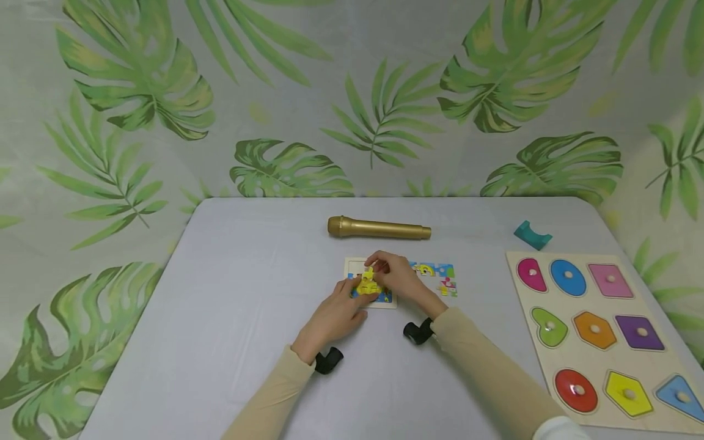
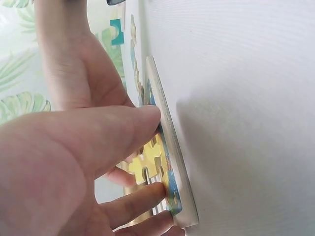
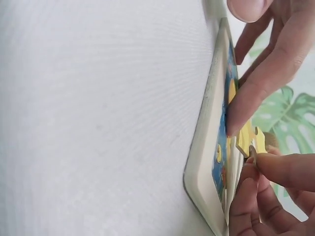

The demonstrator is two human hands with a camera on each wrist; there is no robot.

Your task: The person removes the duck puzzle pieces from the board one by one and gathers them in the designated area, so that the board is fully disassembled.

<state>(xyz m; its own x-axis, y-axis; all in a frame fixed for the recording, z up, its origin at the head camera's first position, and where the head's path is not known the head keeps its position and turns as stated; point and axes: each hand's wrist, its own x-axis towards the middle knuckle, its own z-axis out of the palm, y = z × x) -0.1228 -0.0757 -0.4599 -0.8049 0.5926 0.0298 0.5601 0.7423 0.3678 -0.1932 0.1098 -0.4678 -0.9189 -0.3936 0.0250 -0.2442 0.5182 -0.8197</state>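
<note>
A small jigsaw puzzle in a pale wooden tray (image 1: pixel 392 305) lies at mid-table, with blue and yellow pieces inside. My right hand (image 1: pixel 401 278) reaches over its right side. In the right wrist view, thumb and finger pinch a yellow puzzle piece (image 3: pixel 260 140), tilted up from the tray. My left hand (image 1: pixel 337 313) lies at the tray's left and near side, thumb and fingers spread around the yellow pieces. From the left wrist view, its thumb (image 2: pixel 147 120) rests over the near rim and a fingertip touches the puzzle surface. The hands partly hide the picture.
Loose puzzle pieces (image 1: pixel 448 287) lie right of the tray. Behind it is a gold microphone (image 1: pixel 379 229). A teal arched block (image 1: pixel 532 237) sits at the back right, beyond a wooden board (image 1: pixel 599 304) of colourful knobbed shapes.
</note>
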